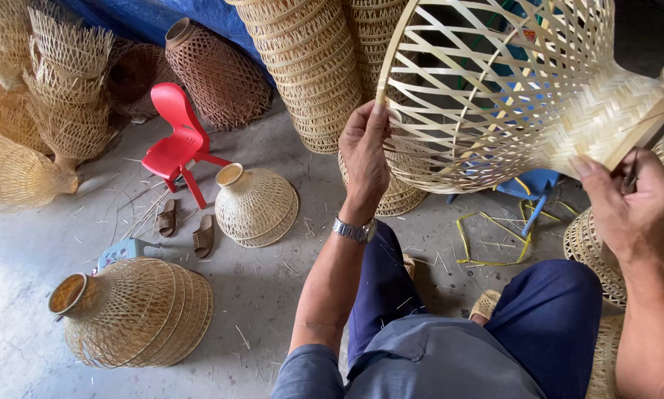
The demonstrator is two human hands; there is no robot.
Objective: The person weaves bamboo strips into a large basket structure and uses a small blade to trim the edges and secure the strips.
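Woven bamboo basket, open lattice, held up at upper right. Left hand: fingers clasped on the basket's wide rim. Right hand: gripping its narrow, tightly woven end. Floor, left: red plastic chair, pair of sandals, finished baskets; stacked baskets far centre.

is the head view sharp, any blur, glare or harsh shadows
Head view: soft, even daylight, no glare; the woven bamboo shade and left hand are sharp; the right hand is slightly soft at the frame edge; only faint shadows under the red chair; wide-angle stretch at the corners.
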